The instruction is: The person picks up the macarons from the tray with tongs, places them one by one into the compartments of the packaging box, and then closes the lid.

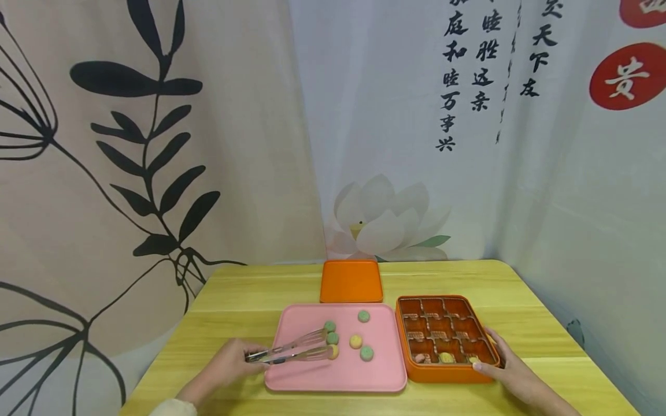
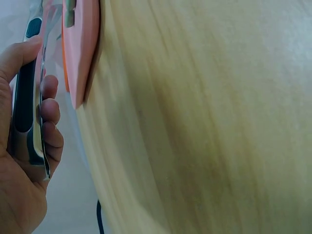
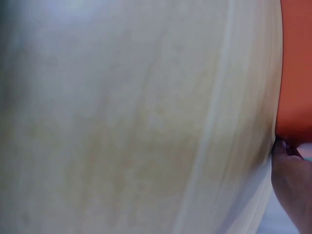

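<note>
Green pieces (image 1: 366,353) and yellow pieces (image 1: 355,341) lie on the pink tray (image 1: 333,378), at whose left side the left hand (image 1: 231,364), curled round spread tongs (image 2: 25,97), seems to line up a pick needing a gentle squeeze, while right of the tray the right hand (image 1: 512,375) grips the compartment box (image 1: 450,374) by its corner.

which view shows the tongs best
The head view: it shows the tongs at nearly full length, held in the left hand and reaching over the pink tray. The left wrist view shows the handle close up but cuts off the rest; the right wrist view shows none.
</note>
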The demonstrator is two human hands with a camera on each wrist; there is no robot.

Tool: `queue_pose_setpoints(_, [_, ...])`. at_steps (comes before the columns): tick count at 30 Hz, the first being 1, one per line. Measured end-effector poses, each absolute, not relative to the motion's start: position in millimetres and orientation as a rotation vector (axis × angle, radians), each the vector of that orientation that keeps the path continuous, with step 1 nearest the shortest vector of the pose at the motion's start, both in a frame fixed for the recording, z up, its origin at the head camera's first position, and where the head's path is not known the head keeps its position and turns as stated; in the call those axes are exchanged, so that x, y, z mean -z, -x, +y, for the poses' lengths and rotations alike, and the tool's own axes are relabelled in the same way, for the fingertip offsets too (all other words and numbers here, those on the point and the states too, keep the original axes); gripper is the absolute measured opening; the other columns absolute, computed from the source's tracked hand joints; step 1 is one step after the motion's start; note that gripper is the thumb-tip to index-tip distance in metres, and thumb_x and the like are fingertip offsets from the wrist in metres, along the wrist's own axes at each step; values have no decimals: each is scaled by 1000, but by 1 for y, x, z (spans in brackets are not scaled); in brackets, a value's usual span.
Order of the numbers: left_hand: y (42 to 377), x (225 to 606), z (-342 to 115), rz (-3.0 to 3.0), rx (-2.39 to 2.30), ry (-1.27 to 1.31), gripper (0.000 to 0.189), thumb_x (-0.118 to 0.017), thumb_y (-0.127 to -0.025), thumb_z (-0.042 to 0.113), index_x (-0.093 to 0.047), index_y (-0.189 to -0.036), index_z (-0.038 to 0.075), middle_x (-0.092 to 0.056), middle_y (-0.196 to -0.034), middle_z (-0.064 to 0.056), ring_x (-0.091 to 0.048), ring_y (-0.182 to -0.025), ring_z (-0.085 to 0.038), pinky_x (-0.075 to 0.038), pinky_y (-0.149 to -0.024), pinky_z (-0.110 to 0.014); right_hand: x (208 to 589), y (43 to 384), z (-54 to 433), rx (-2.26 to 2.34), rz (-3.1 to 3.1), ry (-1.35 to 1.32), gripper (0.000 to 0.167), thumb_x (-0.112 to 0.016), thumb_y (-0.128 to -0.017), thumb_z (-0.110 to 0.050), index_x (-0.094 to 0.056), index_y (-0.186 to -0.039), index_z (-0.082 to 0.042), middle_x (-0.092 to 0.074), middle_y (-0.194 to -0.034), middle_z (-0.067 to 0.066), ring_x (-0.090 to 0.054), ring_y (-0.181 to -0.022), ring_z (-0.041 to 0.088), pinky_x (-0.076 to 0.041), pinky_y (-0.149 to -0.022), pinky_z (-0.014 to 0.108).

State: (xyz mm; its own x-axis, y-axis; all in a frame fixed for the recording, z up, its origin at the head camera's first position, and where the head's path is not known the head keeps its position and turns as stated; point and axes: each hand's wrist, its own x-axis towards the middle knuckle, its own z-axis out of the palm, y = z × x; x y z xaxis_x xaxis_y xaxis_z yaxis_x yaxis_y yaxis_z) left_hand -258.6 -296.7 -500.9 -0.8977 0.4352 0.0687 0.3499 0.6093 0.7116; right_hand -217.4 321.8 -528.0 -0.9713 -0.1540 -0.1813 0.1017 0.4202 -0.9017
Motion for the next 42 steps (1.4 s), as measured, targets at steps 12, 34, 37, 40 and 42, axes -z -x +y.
queue_pose_setpoints(12, [254,507,-291,2748,-1137,-721,28,-81,-81,23,-77,-104,9,-64,-72,11,-44,-54,1,-40,-48,-22,528,222,324,1497,2483,3,94,-61,-99,-34,7,-156,-4,-6,-153,42,-17,-137,60,-32,-99,69])
queue_pose_setpoints(34, [255,520,-287,2719,-1165,-678,26,-79,-85,30,-78,-105,14,-67,-75,12,-48,-57,0,-43,-49,-22,531,219,324,1577,2441,63,92,-61,-99,-27,7,-156,-4,-10,-152,42,-27,-135,58,-35,-100,64])
queue_pose_setpoints(37, [254,521,-287,2725,-1166,-673,22,-79,-85,30,-79,-102,17,-66,-73,12,-46,-55,0,-41,-47,-21,531,220,324,1572,2442,55,93,-62,-99,-28,8,-156,-4,-6,-153,42,-17,-137,60,-31,-101,68])
queue_pose_setpoints(40, [253,521,-288,2736,-1156,-679,18,-79,-84,30,-80,-98,19,-65,-70,12,-45,-54,0,-39,-46,-20,532,219,324,1568,2449,56,93,-61,-99,-28,7,-156,-4,-10,-152,42,-23,-136,59,-33,-101,67])
queue_pose_setpoints(42, [253,522,-288,2739,-1158,-689,17,-79,-84,30,-80,-96,19,-65,-69,13,-46,-53,1,-40,-46,-20,533,219,325,1568,2455,60,92,-61,-99,-27,7,-156,-4,-13,-152,42,-29,-134,57,-35,-100,65])
